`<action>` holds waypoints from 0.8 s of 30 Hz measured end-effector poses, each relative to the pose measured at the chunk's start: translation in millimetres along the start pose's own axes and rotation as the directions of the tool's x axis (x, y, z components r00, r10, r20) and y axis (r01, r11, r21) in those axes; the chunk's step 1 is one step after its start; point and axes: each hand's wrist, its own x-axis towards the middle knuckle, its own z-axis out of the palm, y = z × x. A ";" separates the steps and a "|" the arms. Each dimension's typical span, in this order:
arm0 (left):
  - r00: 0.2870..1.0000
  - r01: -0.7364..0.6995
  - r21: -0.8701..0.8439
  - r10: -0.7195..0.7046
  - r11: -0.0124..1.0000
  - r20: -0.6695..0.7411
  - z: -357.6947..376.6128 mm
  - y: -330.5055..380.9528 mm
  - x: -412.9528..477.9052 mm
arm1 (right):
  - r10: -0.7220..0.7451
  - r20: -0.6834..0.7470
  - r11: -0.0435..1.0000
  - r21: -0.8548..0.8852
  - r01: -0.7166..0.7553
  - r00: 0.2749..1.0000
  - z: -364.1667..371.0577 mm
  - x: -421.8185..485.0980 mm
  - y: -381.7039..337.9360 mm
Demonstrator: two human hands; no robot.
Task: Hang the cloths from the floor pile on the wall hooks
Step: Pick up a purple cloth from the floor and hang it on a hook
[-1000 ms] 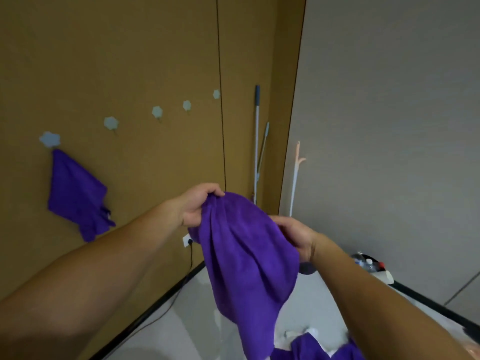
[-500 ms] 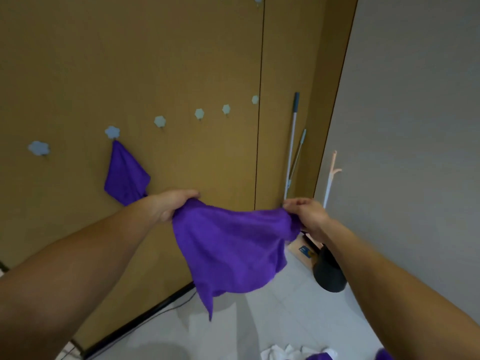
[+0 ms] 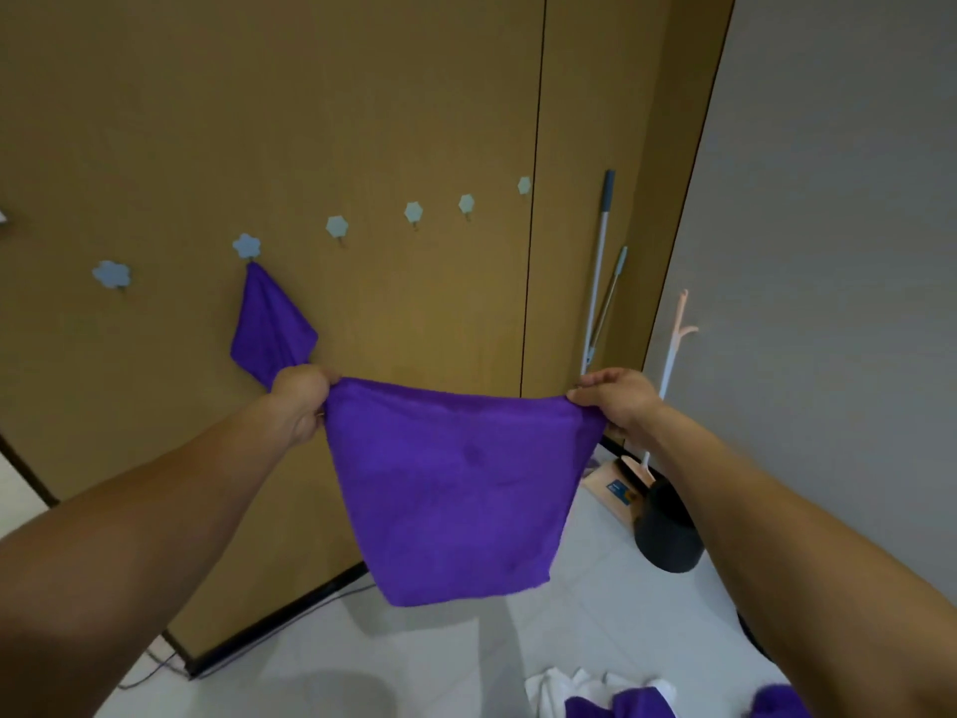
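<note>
- Hands: left hand (image 3: 303, 401) curled round the top left corner of the square purple plush fabric cloth (image 3: 455, 484). Right hand (image 3: 616, 401) pinches the top right corner, fingers bent over the hem. Neither hand is free.
- Cloth position: spread flat in the air between both hands, in front of the brown wooden wall panel (image 3: 362, 95). Its lower edge hangs loose above the pale tiled floor (image 3: 440, 665). It is on no hook yet.
- Handling (judged): light, soft and limp; the top edge sags slightly between the grips. The plush surface should not slip from the fingers. Best hold is one corner or the hem just beside it, so that only a small bunch goes over a hook.
- Hooks: row of pale blue flower-shaped wall hooks (image 3: 413, 211), rising to the right. The loaded hook (image 3: 246, 246) carries a second purple cloth (image 3: 269, 323) by its corner. The bare hook (image 3: 336, 226) beside it is the likely target.
- Supply: floor pile (image 3: 621, 699) of purple and white cloths, near the right arm.
- Hidden or unclear: the pile is cut off by the bottom edge, so no count is possible. Hook prongs are too small to make out. The lower tip of the hung cloth is behind the left hand. Whether the held cloth has a hanging loop cannot be told.
</note>
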 end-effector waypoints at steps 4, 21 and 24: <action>0.998 -0.061 0.017 0.061 0.998 0.009 -11.4 4.8 -2.2 | 0.070 -0.002 0.996 -0.057 -0.070 0.998 5.1 1.4 -6.8; 0.988 -0.151 0.092 0.149 0.984 0.029 -82.3 31.7 35.9 | -0.070 -0.113 0.995 0.065 0.077 0.991 74.9 5.6 -36.2; 0.986 -0.164 0.065 0.162 0.984 0.031 -88.6 32.2 38.7 | -0.106 -0.126 0.991 0.070 0.115 0.986 78.8 10.1 -37.6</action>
